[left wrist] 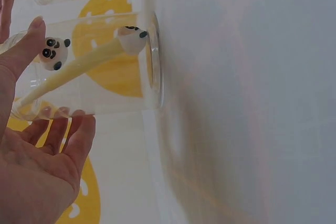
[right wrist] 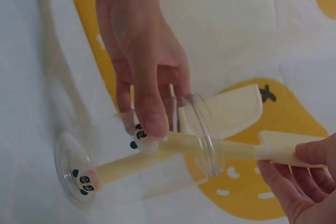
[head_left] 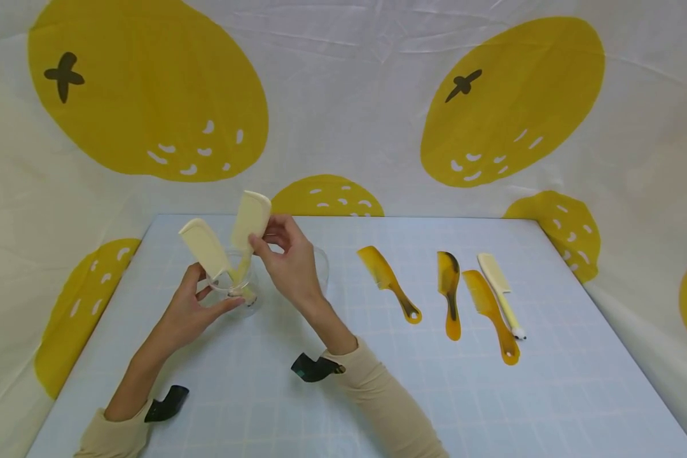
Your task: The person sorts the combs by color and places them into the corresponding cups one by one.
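My left hand (head_left: 189,315) holds a clear jar (right wrist: 65,163) around its side, thumb on the near wall and fingers on the far one. With my right hand (head_left: 292,257) I pinch the blade of a cream comb (head_left: 252,219) above the mouth. Its yellow handle reaches down inside, and its panda-head end (left wrist: 52,53) shows partway down, by my left thumb. A second cream comb (head_left: 206,245) leans out over the left of the rim; its panda-head end (right wrist: 86,182) is at the jar's bottom.
Another clear container (head_left: 322,270) stands just behind my right hand. On the right of the table (head_left: 320,420) lie three amber combs, one slim (head_left: 389,283), one dark-edged (head_left: 449,292) and one (head_left: 492,315) beside a cream comb (head_left: 497,277). A fruit-patterned cloth (head_left: 343,95) hangs behind.
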Demonstrator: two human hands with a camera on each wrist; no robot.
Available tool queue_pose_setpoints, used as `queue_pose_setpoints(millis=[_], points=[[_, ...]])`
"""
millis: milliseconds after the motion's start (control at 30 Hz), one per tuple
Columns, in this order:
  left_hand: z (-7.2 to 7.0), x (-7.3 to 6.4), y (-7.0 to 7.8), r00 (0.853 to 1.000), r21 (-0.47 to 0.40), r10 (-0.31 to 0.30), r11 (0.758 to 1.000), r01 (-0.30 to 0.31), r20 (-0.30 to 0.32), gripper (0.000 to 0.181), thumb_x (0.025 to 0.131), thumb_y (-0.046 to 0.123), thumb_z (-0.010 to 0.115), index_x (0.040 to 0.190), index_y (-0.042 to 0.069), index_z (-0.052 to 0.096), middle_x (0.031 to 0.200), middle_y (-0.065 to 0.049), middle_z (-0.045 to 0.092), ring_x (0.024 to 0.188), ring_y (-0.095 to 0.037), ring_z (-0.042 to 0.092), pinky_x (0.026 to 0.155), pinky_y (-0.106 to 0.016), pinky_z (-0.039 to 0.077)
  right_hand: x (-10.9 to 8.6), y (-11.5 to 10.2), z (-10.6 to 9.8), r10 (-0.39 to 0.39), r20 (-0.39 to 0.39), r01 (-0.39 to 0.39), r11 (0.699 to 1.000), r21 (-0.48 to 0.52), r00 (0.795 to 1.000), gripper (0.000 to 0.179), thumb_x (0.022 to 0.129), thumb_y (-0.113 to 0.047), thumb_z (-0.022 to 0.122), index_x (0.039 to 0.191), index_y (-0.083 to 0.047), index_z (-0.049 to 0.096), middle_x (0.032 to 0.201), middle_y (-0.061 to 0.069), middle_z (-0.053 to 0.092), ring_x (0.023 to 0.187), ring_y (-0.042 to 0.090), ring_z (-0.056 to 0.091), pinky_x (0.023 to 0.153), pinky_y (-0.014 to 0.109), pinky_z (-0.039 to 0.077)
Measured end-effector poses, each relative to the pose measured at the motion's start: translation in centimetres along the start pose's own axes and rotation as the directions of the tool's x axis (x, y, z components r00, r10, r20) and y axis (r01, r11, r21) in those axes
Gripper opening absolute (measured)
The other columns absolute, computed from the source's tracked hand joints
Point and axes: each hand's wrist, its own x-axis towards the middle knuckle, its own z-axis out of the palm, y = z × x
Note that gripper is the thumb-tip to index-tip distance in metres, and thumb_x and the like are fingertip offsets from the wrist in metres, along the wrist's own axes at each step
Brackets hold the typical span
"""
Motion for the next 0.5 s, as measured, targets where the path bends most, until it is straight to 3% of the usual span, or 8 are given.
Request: queue_pose_setpoints(millis=[100,200,300,500], points=[[-0.03,-0.03,0.02,1.000,0.007,0.003,1.000,-0.003,0.000,0.087,0.088,0.015,0.084,0.151,-0.001,0.026,0.142,-0.014,0.036,0.127,-0.035,0.040,0.113,-0.063,0.037,-0.15,0.24,0.23,0.004,0.017,-0.003,1.000,-0.030,1.000,0.029,0.095,0.001,0.072,0.120,0.004,0.058,0.108,0.020,0.067,0.093,0.024,0.070,0.080,0.030,0.063],[-0.05,-0.09,0.10,1.000,0.012,0.012,1.000,-0.012,-0.002,0.086,0.088,0.014,0.084,0.151,0.000,0.026,0.142,-0.012,0.036,0.126,-0.033,0.041,0.115,-0.033,0.041,-0.28,0.45,0.45,0.011,0.038,-0.009,0.998,-0.057,0.999,0.029,0.095,-0.002,0.072,0.120,0.004,0.059,0.108,0.019,0.068,0.095,0.025,0.071,0.081,0.028,0.062],[-0.03,-0.14,0.17,1.000,0.003,0.024,1.000,-0.024,-0.005,0.085,0.088,0.012,0.084,0.151,0.000,0.027,0.141,-0.012,0.037,0.125,-0.033,0.042,0.102,-0.007,0.037,-0.40,0.65,0.60,0.021,0.056,-0.015,0.996,-0.090,0.998,0.028,0.096,-0.004,0.072,0.120,0.003,0.059,0.109,0.018,0.068,0.095,0.022,0.071,0.082,0.025,0.061],[-0.01,-0.09,0.10,0.999,0.000,0.033,0.999,-0.033,-0.006,0.086,0.088,0.011,0.084,0.152,0.001,0.027,0.142,-0.013,0.037,0.125,-0.033,0.042,0.100,-0.005,0.036,-0.61,0.84,0.77,0.044,0.064,-0.032,0.983,-0.180,0.997,0.027,0.096,-0.005,0.072,0.120,0.001,0.060,0.109,0.014,0.069,0.097,0.016,0.070,0.084,0.020,0.059]])
